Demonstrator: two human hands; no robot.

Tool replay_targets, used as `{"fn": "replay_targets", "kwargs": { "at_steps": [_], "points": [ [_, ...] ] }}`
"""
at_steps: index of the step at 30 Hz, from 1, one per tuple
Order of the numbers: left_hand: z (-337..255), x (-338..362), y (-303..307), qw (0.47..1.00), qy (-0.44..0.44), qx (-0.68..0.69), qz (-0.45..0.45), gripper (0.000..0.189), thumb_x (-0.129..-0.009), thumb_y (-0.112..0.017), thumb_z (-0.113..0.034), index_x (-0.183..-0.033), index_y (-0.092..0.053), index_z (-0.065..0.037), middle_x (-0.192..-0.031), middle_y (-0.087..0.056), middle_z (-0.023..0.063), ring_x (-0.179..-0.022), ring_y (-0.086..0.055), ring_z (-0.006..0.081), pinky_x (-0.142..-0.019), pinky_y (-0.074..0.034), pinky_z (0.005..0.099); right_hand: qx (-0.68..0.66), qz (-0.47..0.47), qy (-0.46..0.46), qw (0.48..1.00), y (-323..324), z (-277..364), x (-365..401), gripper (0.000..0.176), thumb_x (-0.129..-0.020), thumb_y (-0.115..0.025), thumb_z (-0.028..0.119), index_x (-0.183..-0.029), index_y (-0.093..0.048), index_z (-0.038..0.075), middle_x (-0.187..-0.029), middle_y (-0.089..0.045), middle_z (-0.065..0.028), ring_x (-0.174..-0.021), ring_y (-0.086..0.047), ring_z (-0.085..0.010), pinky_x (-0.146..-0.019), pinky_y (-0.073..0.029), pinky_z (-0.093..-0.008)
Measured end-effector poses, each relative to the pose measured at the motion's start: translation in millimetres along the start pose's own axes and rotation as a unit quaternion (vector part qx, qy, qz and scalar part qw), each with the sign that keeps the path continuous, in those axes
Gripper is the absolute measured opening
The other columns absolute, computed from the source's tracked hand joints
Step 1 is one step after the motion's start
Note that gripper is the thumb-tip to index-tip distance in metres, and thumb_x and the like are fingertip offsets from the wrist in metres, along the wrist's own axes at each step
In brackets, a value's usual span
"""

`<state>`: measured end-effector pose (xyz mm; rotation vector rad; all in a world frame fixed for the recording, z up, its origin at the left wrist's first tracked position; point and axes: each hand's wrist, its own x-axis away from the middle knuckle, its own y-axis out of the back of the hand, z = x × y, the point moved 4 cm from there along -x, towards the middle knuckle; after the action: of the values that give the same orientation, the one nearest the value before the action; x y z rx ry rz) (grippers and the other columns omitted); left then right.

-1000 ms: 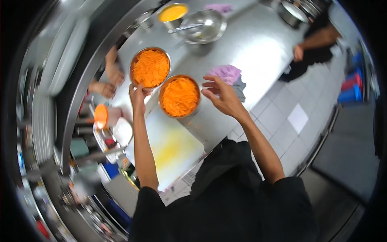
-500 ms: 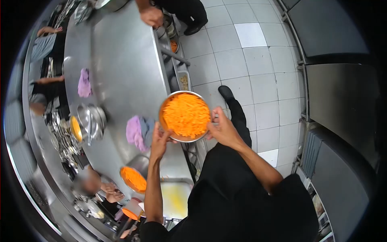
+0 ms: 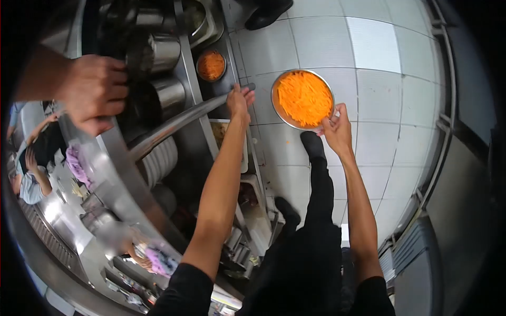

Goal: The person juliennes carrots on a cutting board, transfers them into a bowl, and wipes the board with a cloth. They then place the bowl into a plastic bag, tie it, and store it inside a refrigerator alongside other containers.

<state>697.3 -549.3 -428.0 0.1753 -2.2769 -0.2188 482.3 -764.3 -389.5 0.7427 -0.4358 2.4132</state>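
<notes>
A round metal bowl heaped with shredded orange carrot (image 3: 304,99) hangs over the tiled floor, gripped at its lower right rim by my right hand (image 3: 337,126). My left hand (image 3: 240,101) is off the bowl, beside the end of a metal table leg (image 3: 192,116), with its fingers apart. Just above my left hand, a smaller bowl of shredded carrot (image 3: 211,66) sits on the lower shelf. Whether my left hand touches the leg I cannot tell.
Another person's fist (image 3: 97,92) rests near the steel table's edge at the upper left. Pots (image 3: 164,52) and stacked plates (image 3: 159,160) stand under the table. Containers line the low shelf. A person's shoe (image 3: 269,13) is on the floor at the top.
My left hand has let go of the bowl and reached up toward the shelf. My right hand has carried the bowl rightward, over the floor. The view has moved closer to the shelf.
</notes>
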Motion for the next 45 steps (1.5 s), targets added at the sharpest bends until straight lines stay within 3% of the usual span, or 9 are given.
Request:
{"fn": "replay_targets", "kwargs": {
  "at_steps": [10,23,32,34,36,37,38,42,45],
  "points": [
    [-7,-206,12,0.965,0.055,0.165,-0.196,0.045,-0.101,-0.046,-0.034,-0.122,-0.052,0.006,-0.105,-0.063,0.0178,-0.078,-0.066,0.0192,-0.065,-0.060,0.0268,0.032,0.081,0.002,0.996,-112,-92,-151,0.025,-0.089,-0.052,-0.001,-0.100,-0.031,0.008,-0.073,-0.059,-0.0111,-0.057,-0.062,-0.0155,-0.050,-0.051,-0.0300],
    [-49,-178,24,0.896,-0.058,0.344,-0.275,0.032,-0.097,-0.030,-0.011,-0.101,-0.057,0.004,-0.079,-0.063,0.0092,-0.064,-0.060,0.0122,-0.055,-0.053,0.0214,0.249,0.130,0.062,0.958,-306,-97,-245,0.042,-0.087,-0.066,0.021,-0.113,-0.039,0.002,-0.097,-0.065,-0.0242,-0.082,-0.068,-0.0323,-0.072,-0.053,-0.0400],
    [31,-182,23,0.931,-0.084,0.346,-0.081,0.032,-0.101,-0.045,-0.041,-0.109,-0.056,-0.013,-0.092,-0.059,0.0057,-0.083,-0.058,0.0151,-0.068,-0.051,0.0312,0.132,0.136,-0.027,0.982,-65,-238,-143,0.044,-0.094,-0.059,0.013,-0.132,-0.045,-0.002,-0.101,-0.065,-0.0123,-0.091,-0.065,-0.0162,-0.072,-0.053,-0.0248],
    [52,-119,-1,0.964,-0.197,-0.014,-0.176,0.034,-0.100,-0.046,-0.031,-0.121,-0.054,-0.006,-0.104,-0.064,0.0099,-0.098,-0.061,0.0235,-0.086,-0.049,0.0386,0.494,0.131,0.096,0.854,31,-223,-73,0.026,-0.090,-0.063,0.016,-0.110,-0.062,-0.001,-0.096,-0.067,-0.0175,-0.098,-0.064,-0.0266,-0.094,-0.047,-0.0382],
    [76,-14,-18,0.943,-0.279,-0.076,-0.162,0.027,-0.098,-0.048,-0.022,-0.114,-0.061,-0.004,-0.109,-0.066,0.0140,-0.102,-0.062,0.0274,-0.090,-0.048,0.0404,0.440,0.145,0.244,0.852,136,-279,-18,0.025,-0.085,-0.068,0.010,-0.108,-0.061,0.002,-0.103,-0.066,-0.0202,-0.103,-0.061,-0.0333,-0.095,-0.047,-0.0451],
    [52,70,-10,0.934,-0.287,-0.135,-0.163,0.022,-0.095,-0.052,-0.016,-0.109,-0.064,-0.004,-0.102,-0.068,0.0136,-0.098,-0.064,0.0256,-0.085,-0.050,0.0403,0.147,-0.003,-0.090,0.985,139,-238,24,0.033,-0.083,-0.068,-0.001,-0.113,-0.054,-0.001,-0.108,-0.063,-0.0194,-0.100,-0.062,-0.0310,-0.082,-0.055,-0.0398],
    [55,123,-11,0.960,-0.232,-0.050,-0.151,0.018,-0.093,-0.056,-0.012,-0.107,-0.064,-0.004,-0.092,-0.070,0.0103,-0.090,-0.066,0.0238,-0.079,-0.052,0.0386,0.223,0.057,-0.134,0.964,141,-196,52,0.052,-0.080,-0.065,-0.010,-0.126,-0.042,-0.004,-0.125,-0.050,-0.0227,-0.105,-0.060,-0.0331,-0.079,-0.058,-0.0395],
    [31,310,13,0.978,-0.185,0.013,0.093,0.023,-0.089,-0.069,-0.030,-0.092,-0.067,-0.007,-0.068,-0.064,0.0029,-0.047,-0.054,0.0079,-0.046,-0.044,0.0295,0.146,0.013,-0.193,0.970,94,-65,140,0.038,-0.092,-0.059,0.007,-0.128,-0.048,0.002,-0.120,-0.056,-0.0216,-0.099,-0.064,-0.0296,-0.083,-0.056,-0.0396],
    [-32,426,66,0.950,-0.263,-0.136,0.099,0.026,-0.091,-0.064,-0.036,-0.092,-0.068,-0.010,-0.081,-0.065,0.0033,-0.062,-0.059,0.0114,-0.060,-0.047,0.0319,0.075,0.216,-0.068,0.971,15,0,190,0.051,-0.097,-0.052,0.024,-0.142,-0.039,0.004,-0.138,-0.047,-0.0235,-0.116,-0.058,-0.0321,-0.100,-0.046,-0.0421]
  ]
}}
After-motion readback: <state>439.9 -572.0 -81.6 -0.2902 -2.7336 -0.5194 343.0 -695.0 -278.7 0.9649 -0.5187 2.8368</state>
